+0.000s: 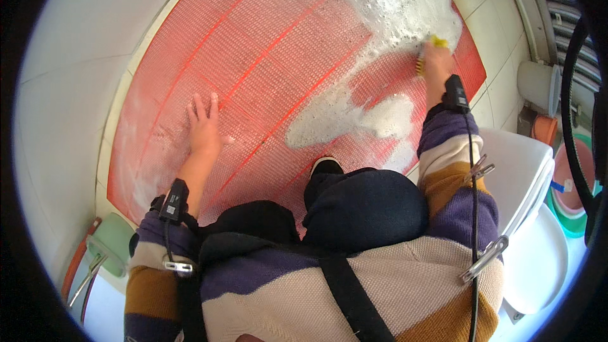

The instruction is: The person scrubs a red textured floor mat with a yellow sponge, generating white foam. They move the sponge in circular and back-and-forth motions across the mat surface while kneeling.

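A red mesh-textured floor mat (256,57) is spread on the tiles before me, wet in places. White soapy foam (384,4) covers its far right part, and a second foam patch (327,114) lies nearer my feet. My right hand (438,64) grips a scrubbing brush with yellow parts (438,41) at the foam's edge; the brush is blurred and partly hidden by the hand. My left hand (205,123) rests with fingers spread on the bare mesh at the mat's left side, holding nothing.
A white wall (71,47) runs along the left. To the right stand a white toilet (513,171), a white bucket (536,85), an orange pot (544,129) and stacked basins (570,175). A green container (114,242) is at lower left. My shoe (327,166) is on the mat.
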### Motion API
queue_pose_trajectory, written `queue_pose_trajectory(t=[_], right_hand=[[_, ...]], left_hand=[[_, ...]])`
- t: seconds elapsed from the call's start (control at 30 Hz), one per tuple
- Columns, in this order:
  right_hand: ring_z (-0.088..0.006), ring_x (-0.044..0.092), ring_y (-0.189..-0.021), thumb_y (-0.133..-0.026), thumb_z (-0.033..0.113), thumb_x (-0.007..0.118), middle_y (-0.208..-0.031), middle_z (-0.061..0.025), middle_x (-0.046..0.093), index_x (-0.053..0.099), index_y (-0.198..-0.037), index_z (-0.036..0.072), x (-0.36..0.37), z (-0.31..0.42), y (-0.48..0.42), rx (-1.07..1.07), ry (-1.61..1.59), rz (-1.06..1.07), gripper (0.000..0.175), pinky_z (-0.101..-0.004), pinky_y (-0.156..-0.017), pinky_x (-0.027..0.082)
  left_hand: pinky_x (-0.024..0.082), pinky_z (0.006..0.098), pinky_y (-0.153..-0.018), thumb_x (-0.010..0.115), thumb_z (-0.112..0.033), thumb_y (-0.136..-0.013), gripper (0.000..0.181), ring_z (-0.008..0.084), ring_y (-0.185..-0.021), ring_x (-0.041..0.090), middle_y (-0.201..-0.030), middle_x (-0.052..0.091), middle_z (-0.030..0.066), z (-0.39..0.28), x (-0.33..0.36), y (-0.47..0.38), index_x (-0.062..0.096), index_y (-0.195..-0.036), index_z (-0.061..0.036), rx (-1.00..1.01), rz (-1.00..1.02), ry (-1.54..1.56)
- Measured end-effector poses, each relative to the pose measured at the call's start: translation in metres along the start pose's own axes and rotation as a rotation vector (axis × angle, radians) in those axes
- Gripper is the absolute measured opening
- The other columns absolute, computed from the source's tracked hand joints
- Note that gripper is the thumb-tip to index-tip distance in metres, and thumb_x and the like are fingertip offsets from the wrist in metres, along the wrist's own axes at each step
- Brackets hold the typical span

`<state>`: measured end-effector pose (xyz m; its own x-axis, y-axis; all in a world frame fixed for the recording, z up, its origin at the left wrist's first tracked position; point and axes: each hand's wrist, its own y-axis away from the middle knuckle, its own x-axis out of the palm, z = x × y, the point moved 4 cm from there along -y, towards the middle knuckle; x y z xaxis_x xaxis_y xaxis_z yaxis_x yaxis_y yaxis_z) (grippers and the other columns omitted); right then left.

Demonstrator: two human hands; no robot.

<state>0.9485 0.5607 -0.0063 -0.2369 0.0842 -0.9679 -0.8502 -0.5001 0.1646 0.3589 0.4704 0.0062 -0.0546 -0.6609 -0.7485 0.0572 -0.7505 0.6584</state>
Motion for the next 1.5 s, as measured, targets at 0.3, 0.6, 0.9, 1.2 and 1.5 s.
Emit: queue_pose_trajectory(t=[0.3,0.6,0.9,1.2,1.5], right_hand=[[-0.0388,0.054,-0.105,-0.073,0.021,0.077,-0.113,-0.0222,0.054,0.052,-0.111,0.0,0.043,0.05,0.206,-0.819,0.148,0.404,0.05,-0.0482,-0.092,0.047],[-0.0447,0.066,-0.076,-0.076,0.031,0.076,-0.081,-0.029,0.067,0.067,-0.08,-0.009,0.009,0.08,0.033,-0.481,0.009,-0.14,0.042,-0.0506,-0.069,0.052],[-0.0374,0.058,-0.095,-0.072,0.021,0.079,-0.1,-0.0205,0.06,0.061,-0.098,0.001,0.036,0.093,0.234,-0.998,-0.054,0.412,0.037,-0.0466,-0.083,0.049],[-0.0378,0.067,-0.084,-0.078,0.038,0.077,-0.089,-0.0283,0.066,0.07,-0.084,-0.005,0.043,0.138,0.091,-0.652,-0.129,0.252,0.044,-0.0467,-0.074,0.054],[-0.039,0.064,-0.093,-0.071,0.027,0.079,-0.096,-0.0211,0.066,0.068,-0.098,-0.002,0.027,0.16,0.167,-0.911,-0.146,0.325,0.042,-0.0457,-0.082,0.052]], left_hand=[[0.029,0.0495,-0.117,0.092,-0.03,-0.059,0.126,0.0489,-0.144,0.015,-0.16,0.004,0.0241,-0.005,-0.012,0.004,0.013,-0.156,-0.0182,0.045,-0.026,-0.01],[0.031,0.0488,-0.117,0.09,-0.028,-0.063,0.125,0.0449,-0.147,0.009,-0.162,-0.003,0.0182,-0.001,-0.005,0.0,0.009,-0.157,-0.022,-0.017,0.077,-0.009],[0.03,0.052,-0.117,0.089,-0.026,-0.064,0.12,0.0488,-0.145,0.013,-0.161,0.001,0.0212,-0.005,-0.019,0.003,0.013,-0.156,-0.0185,0.0,0.044,-0.006],[0.03,0.0522,-0.116,0.091,-0.028,-0.061,0.124,0.0497,-0.145,0.013,-0.161,0.001,0.0221,0.003,-0.004,0.0,0.012,-0.157,-0.0189,0.024,0.022,0.035],[0.029,0.0509,-0.117,0.093,-0.026,-0.059,0.125,0.0506,-0.145,0.012,-0.161,0.002,0.0229,0.002,-0.01,0.001,0.015,-0.156,-0.0187,0.023,0.022,0.031]])
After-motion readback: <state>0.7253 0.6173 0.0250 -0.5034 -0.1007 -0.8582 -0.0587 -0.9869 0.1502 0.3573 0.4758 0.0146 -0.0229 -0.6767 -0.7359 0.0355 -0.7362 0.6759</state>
